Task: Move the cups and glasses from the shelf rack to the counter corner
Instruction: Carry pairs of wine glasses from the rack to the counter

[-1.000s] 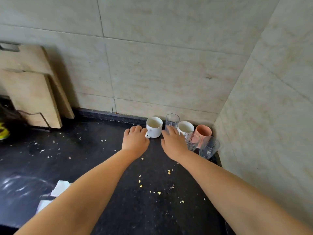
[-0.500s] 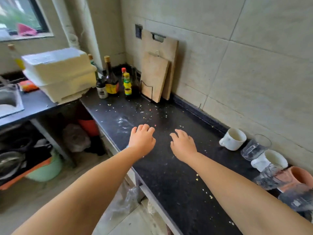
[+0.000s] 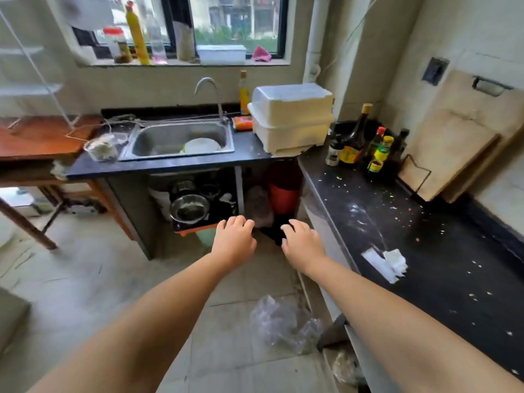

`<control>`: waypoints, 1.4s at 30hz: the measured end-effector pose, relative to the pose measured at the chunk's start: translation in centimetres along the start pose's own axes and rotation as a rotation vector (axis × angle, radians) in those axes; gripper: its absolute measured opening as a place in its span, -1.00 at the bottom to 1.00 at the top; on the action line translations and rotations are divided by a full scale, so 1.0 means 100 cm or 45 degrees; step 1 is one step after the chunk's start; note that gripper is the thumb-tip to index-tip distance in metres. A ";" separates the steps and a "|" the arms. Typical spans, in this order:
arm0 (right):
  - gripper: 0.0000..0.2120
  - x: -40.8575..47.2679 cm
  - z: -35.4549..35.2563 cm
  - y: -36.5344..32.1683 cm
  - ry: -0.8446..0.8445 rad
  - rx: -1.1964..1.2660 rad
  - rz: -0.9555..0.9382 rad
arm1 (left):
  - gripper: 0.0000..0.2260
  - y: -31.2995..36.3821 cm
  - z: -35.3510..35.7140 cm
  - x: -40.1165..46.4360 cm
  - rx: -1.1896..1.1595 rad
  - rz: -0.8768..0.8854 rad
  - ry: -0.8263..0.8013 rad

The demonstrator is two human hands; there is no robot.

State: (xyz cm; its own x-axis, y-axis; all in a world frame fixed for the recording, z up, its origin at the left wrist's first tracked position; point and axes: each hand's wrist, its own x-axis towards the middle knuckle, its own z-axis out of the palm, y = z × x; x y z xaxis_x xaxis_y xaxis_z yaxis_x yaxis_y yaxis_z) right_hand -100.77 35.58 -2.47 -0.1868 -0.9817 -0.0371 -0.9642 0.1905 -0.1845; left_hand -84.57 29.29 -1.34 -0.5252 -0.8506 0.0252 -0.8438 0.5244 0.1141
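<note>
I see my left hand (image 3: 234, 241) and right hand (image 3: 302, 243) stretched out side by side over the floor (image 3: 85, 279), palms down, fingers loosely curled and holding nothing. They are apart from each other and touch no object. Beyond the fingertips is the open space under the sink counter, where a steel bowl (image 3: 189, 208) sits beside a red bin (image 3: 284, 194). Above that, the sink (image 3: 181, 140) holds a white dish (image 3: 202, 146), with the tap (image 3: 209, 95) behind it and a white foam box (image 3: 292, 117) just to its right. To my right runs the dark counter (image 3: 425, 251), scattered with crumbs; a crumpled paper (image 3: 388, 263) lies on it near my right forearm. Further along stand several bottles (image 3: 365, 146), and cutting boards (image 3: 459, 143) lean against the wall. A clear plastic bag (image 3: 280, 324) lies on the floor between my arms. The cups and glasses are out of view; I can see only a blurred white rack (image 3: 28, 69) at far left and cannot tell what it holds.
</note>
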 end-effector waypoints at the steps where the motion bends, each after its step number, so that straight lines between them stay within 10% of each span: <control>1: -0.60 0.011 0.006 -0.032 -0.001 0.007 -0.045 | -0.63 -0.033 -0.005 -0.007 0.018 -0.038 0.011; 42: -0.63 0.384 0.072 -0.652 -0.116 -0.011 -1.187 | -0.71 -0.656 -0.103 0.019 -0.103 -1.160 0.236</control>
State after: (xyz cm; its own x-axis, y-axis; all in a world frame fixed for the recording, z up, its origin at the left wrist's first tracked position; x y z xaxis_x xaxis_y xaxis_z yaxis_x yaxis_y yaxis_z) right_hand -43.69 -14.53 1.11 0.6773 -0.7343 0.0449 -0.7190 -0.6736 -0.1712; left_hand -29.10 -7.08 1.47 0.3672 -0.9288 0.0494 -0.9078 -0.3464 0.2364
